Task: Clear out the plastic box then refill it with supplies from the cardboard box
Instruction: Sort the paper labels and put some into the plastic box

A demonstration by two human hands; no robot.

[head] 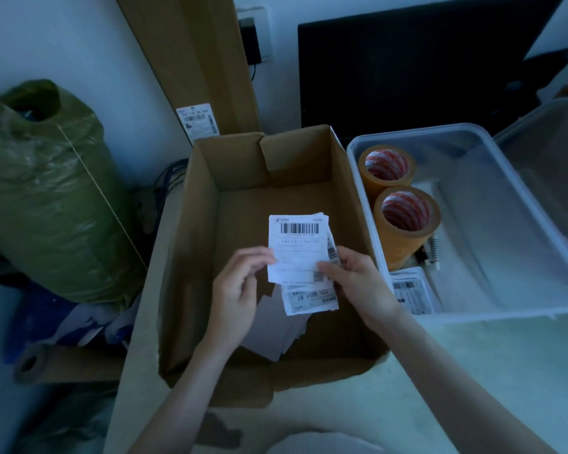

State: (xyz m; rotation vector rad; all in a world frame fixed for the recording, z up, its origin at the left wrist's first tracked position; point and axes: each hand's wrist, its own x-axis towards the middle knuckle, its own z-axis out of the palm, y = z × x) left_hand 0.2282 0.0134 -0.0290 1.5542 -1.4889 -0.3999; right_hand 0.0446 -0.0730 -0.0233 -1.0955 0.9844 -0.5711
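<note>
Open brown cardboard box (207,244), flaps up, nearly emptied; loose white paper slips (276,335) on its floor at the near side. Stack of white shipping labels (297,247) with barcodes held upright above the box interior. Clear plastic box (473,309) just right of it, touching: two tan tape rolls (404,224) upright along its left wall, more labels (410,290) in the near-left corner.

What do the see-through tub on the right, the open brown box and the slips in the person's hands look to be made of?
The plastic box looks like clear, slightly frosted plastic: its contents show through the wall. The cardboard box looks like matte brown corrugated cardboard, with creased flaps. The shipping labels seem to be thin white printed paper with barcodes, possibly adhesive-backed, pinched by the left hand and right hand.
</note>
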